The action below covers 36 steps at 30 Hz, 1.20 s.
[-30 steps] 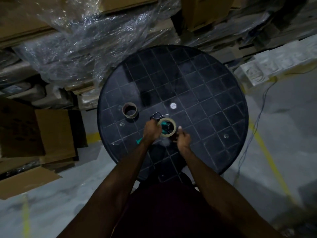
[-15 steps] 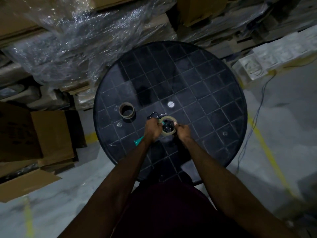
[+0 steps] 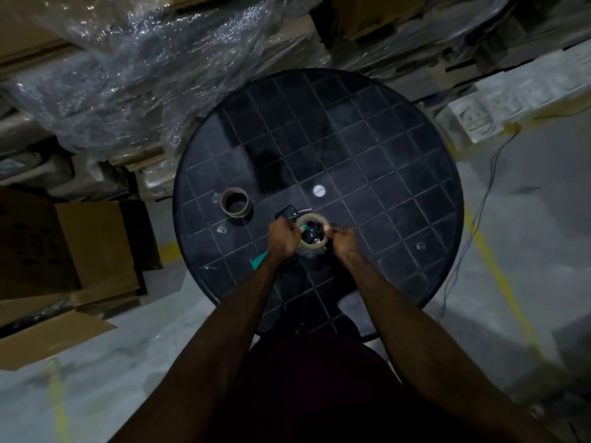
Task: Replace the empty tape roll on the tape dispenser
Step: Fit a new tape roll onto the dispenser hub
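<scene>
We have the new tape roll (image 3: 313,231) over the hub of the tape dispenser (image 3: 289,215) on the round black table (image 3: 383,174), our left hand (image 3: 283,239) closed on the roll's left edge and the dispenser beneath, our right hand (image 3: 341,241) pinching its right edge, likely so both sides press down evenly. The teal handle (image 3: 258,260) pokes out below the left wrist. The empty core (image 3: 236,201) stands aside to the left, well apart, holding nothing.
</scene>
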Motion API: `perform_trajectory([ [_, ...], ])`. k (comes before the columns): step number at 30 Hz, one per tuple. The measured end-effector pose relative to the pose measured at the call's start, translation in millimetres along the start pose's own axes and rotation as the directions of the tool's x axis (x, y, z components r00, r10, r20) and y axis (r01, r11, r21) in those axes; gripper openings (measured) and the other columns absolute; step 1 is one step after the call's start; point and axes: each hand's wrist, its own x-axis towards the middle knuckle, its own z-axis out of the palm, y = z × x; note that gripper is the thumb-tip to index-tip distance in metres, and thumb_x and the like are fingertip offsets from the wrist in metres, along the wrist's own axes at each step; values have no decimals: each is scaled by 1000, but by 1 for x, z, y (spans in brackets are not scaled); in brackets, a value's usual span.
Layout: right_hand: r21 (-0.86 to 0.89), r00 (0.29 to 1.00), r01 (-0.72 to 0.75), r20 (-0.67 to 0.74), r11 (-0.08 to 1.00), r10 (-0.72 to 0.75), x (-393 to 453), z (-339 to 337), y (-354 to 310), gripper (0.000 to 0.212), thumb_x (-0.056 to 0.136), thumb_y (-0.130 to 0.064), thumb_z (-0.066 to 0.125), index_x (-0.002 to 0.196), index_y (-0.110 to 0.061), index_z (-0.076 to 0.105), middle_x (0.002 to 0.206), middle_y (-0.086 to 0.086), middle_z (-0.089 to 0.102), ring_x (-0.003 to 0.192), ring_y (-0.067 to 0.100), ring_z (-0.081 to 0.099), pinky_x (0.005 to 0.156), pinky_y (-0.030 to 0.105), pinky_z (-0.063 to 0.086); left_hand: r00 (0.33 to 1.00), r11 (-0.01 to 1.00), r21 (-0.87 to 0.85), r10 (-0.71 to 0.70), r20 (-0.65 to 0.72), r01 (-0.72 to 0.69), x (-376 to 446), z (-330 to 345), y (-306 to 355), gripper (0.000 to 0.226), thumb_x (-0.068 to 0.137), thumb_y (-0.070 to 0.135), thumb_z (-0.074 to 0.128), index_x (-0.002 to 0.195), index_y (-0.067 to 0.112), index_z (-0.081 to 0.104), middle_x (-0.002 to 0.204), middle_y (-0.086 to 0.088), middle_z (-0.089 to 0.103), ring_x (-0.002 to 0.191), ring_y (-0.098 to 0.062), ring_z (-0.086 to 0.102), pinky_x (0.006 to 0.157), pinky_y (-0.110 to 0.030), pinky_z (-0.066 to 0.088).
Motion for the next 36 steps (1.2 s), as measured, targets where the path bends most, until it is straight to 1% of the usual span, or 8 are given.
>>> perform_trajectory([
  [3,5,1000,3,21,1000,-3,-2,-1,-1,20,91,-10,64,72,-14,67,51,-12,67,53,7,61,67,27,52,999,999,9,37,-20,-37,-3,1,-4,24,85,23,71,78,1,74,75,-16,73,67,-25,65,62,-30,46],
  [10,-30,999,41,13,999,-41,-9,-4,2,17,91,-9,64,100,3,71,84,13,67,68,20,61,76,36,54,997,995,68,71,-21,-69,-5,10,-11,29,81,23,75,65,-1,68,67,-24,66,66,-40,65,60,-29,34],
  [15,-42,999,53,-10,998,-53,-12,-4,8,22,92,-7,62,107,8,68,90,12,65,62,10,60,59,13,52,998,996,55,65,-12,-65,-8,16,-14,29,83,23,72,65,2,66,69,-24,66,68,-39,65,59,-27,33],
  [19,-6,1000,-5,2,1000,5,-7,1,1,22,90,-16,66,101,2,71,89,15,69,77,22,63,73,32,53,998,998,28,54,-26,-53,-2,14,-14,31,86,23,69,65,0,64,68,-25,66,69,-42,65,60,-32,37],
  [23,84,996,-81,49,993,78,-10,3,-10,16,93,-18,63,98,-5,68,80,9,68,68,18,64,49,26,56,998,999,-26,35,-60,-36,-4,16,-14,27,91,21,63,73,1,69,78,-24,70,78,-41,67,65,-34,43],
  [28,141,996,-70,64,987,62,-8,4,-5,14,95,-19,60,99,-9,69,91,13,69,83,26,66,70,41,60,995,990,-143,0,-103,-15,-5,11,-9,21,90,25,66,85,7,75,84,-9,76,76,-22,70,65,-25,43],
  [33,144,997,-76,46,987,70,-11,4,-7,15,96,-19,58,99,-8,69,85,9,70,72,20,68,52,30,57,996,989,-144,11,-92,-25,-3,12,-8,19,88,23,66,81,7,76,78,-10,76,73,-20,70,66,-35,54],
  [36,152,995,-91,44,984,85,-12,4,-3,13,95,-18,59,95,-8,68,86,11,69,74,22,68,59,36,61,995,987,-162,-30,-93,14,-6,14,-11,17,87,22,67,84,7,74,86,-11,76,79,-24,70,70,-30,51],
])
